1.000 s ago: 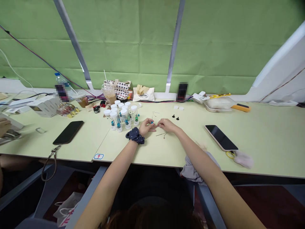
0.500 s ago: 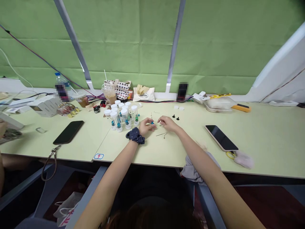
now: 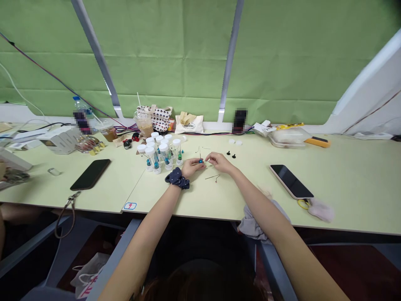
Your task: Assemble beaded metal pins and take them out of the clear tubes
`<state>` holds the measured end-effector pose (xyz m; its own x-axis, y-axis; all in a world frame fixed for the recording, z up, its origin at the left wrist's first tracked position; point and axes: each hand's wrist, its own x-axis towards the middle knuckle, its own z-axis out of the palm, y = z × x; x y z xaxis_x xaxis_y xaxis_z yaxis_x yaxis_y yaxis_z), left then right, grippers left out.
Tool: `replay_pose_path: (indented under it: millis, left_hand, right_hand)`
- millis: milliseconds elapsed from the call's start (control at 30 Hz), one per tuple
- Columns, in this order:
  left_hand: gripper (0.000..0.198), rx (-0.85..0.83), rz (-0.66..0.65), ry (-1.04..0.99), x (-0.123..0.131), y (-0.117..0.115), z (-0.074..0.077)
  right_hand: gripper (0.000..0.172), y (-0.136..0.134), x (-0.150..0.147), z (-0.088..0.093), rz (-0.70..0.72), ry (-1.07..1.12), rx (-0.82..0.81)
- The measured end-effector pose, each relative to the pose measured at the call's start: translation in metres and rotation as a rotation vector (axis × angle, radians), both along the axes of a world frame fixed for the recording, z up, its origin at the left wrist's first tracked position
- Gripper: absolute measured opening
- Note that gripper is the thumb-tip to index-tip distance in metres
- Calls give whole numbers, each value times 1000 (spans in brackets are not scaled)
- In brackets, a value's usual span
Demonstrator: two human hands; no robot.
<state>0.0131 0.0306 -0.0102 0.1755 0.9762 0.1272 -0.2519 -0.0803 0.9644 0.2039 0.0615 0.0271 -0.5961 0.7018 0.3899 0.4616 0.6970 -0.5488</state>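
Note:
My left hand, with a dark scrunchie on its wrist, rests on the pale green table. Its fingers pinch a thin wire pin that carries small blue beads and stands upright. My right hand lies just to the right, fingers curled near the pin's base; what it holds is too small to make out. Another bent wire pin lies on the table in front of my right hand. Several small clear vials with white caps, holding blue and green beads, stand to the left of my left hand.
A black phone lies at the left, another phone at the right. Two black knobs sit behind my right hand. Drink cups, bags and boxes line the back edge. A grey cloth hangs at the front edge. Another person's hand shows at far left.
The wire pin in my left hand has turned slightly, its bent top now pointing left. Both hands stay in almost the same place.

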Motion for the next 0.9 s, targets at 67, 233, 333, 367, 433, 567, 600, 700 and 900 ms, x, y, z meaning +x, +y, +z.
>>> replay_pose_path:
  millis: [67,233,333,367,433,567,600,700,900]
  left_hand:
    - [42,-9,-21,-29,0,1,-1]
    - [40,2,-20,-26,0,1,-2]
    - [45,21,2,15,0,0,-1]
    - [47,29,4,28,1,-1,0]
    - [50,49,3,50,1,-2,1]
    - [49,70,23,77,1,-4,3]
    - [49,75,31,79,1,-4,4]
    - [45,90,42,87,2,-3,4]
    - [45,80,18,41,2,-2,3]
  right_hand:
    - [24,0,0,0,-3,-1,3]
    - [23,2,-2,-3,4,16,3]
    - [23,1,-4,-3,33,32,5]
    - [23,0,-4,-2,42,35,8]
    - [24,-2,-6,-1,48,37,10]
    - [24,-6,-8,3,26,27,13]
    - [24,-7,-8,3,23,24,18]
    - [24,-6,-9,3,23,17,36]
    - [24,-6,-9,1,-10,8,55]
